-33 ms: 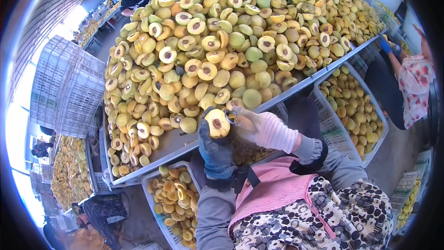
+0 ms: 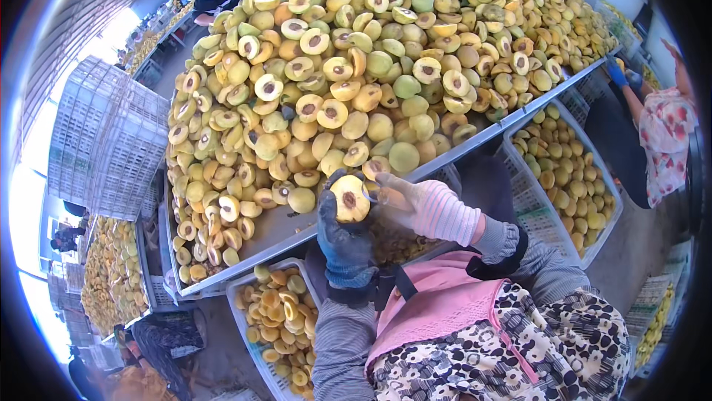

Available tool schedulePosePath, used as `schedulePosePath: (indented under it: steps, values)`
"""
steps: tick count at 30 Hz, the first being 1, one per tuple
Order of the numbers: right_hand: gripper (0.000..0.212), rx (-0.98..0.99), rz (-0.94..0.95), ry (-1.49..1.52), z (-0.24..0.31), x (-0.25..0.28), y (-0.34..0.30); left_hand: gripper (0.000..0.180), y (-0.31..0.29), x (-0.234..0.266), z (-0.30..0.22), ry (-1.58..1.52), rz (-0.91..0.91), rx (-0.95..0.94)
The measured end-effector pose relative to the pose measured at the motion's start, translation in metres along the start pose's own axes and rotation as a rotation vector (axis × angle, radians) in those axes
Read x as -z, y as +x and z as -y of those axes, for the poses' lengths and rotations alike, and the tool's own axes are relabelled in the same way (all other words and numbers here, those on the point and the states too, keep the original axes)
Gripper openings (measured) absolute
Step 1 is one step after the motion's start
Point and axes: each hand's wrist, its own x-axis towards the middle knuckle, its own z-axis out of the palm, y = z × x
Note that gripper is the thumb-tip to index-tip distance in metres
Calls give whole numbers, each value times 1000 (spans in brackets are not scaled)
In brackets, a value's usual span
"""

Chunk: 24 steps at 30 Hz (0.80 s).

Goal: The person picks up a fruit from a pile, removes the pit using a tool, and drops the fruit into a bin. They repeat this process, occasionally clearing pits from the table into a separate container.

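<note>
My left hand (image 2: 344, 241), in a blue and dark glove, is closed round a yellow peach half (image 2: 351, 198). The cut face points up and shows a brown pit or pit hollow in the middle. Just right of the fruit is my right hand (image 2: 434, 208), in a white glove with pink stripes. Its fingers are bent round a small tool, smeared by motion, whose tip lies near the peach half's right edge; its exact kind cannot be made out. Beyond both hands rises a big heap of peach halves (image 2: 337, 68) on a metal-edged table (image 2: 285, 221).
Crates of peach halves stand at my left (image 2: 236, 304) and right (image 2: 593, 241). Below my hands, another container (image 2: 404, 247) is partly hidden. Stacked white crates (image 2: 111, 137) rise at the far left. A person in a flowered top (image 2: 664, 130) sits at the right.
The right hand's fingers and tool have shifted slightly and are more blurred. The peach half stays in the left hand, nearly in place. The co-worker's gloved hands at the right have moved a little.
</note>
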Motion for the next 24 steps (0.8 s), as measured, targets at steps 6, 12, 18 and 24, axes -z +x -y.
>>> schedulePosePath:
  steps: [6,12,18,24]
  values:
    - [75,29,122,-357,-9,-12,-5,46,-8,-6,4,13,18,-13]
    - [74,-55,158,-305,-3,-7,-8,40,-16,1,18,323,6,-143]
    - [63,-119,173,-169,0,-10,-4,46,-20,-22,19,160,-186,-200]
    - [52,-2,140,-222,-26,-49,-4,53,-20,-18,18,166,-297,-42]
